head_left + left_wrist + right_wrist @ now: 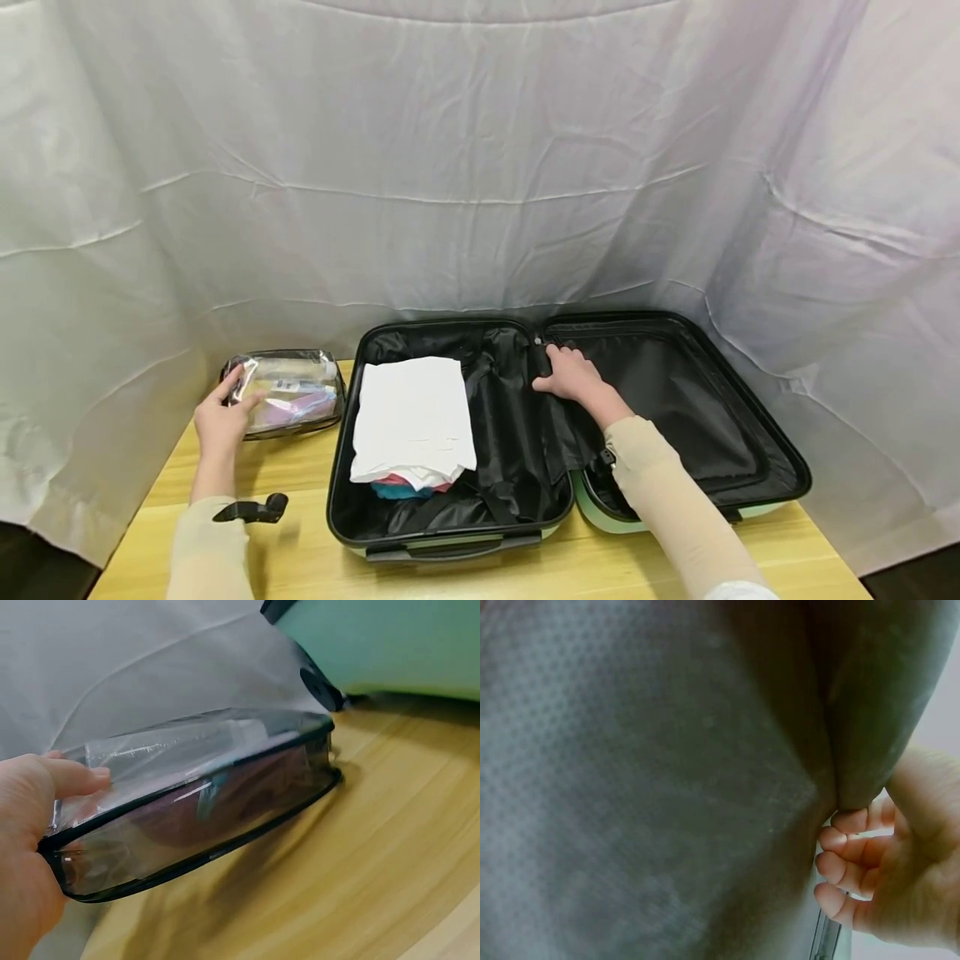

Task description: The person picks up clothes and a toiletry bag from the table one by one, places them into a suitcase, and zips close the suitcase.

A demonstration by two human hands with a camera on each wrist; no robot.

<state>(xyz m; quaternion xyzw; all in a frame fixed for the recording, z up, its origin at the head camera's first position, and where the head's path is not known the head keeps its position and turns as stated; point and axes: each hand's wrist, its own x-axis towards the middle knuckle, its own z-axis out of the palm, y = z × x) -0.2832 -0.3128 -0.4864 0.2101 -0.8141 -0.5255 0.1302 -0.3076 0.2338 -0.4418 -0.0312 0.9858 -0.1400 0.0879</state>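
My left hand [221, 421] grips the left end of a clear toiletry bag [300, 392] with black piping. A bottle and purple and yellow items show through its plastic. In the left wrist view, the bag [202, 795] tilts over the table. At the hinge of an open green suitcase [558, 529], my right hand [577, 379] holds the edge of a black lining flap [573, 437]. The right wrist view has its curled fingers [844, 870] against dark fabric [667, 787], which hides the thumb. Folded white clothing [412, 417] lies in the left half, over red and blue cloth.
The right suitcase half [675, 400] lies open with its black lining showing. A pale curtain [450, 167] hangs behind and at both sides of the wooden table [300, 550]. The suitcase handle [453, 550] faces the table's front. A black strap mount [255, 510] is on my left wrist.
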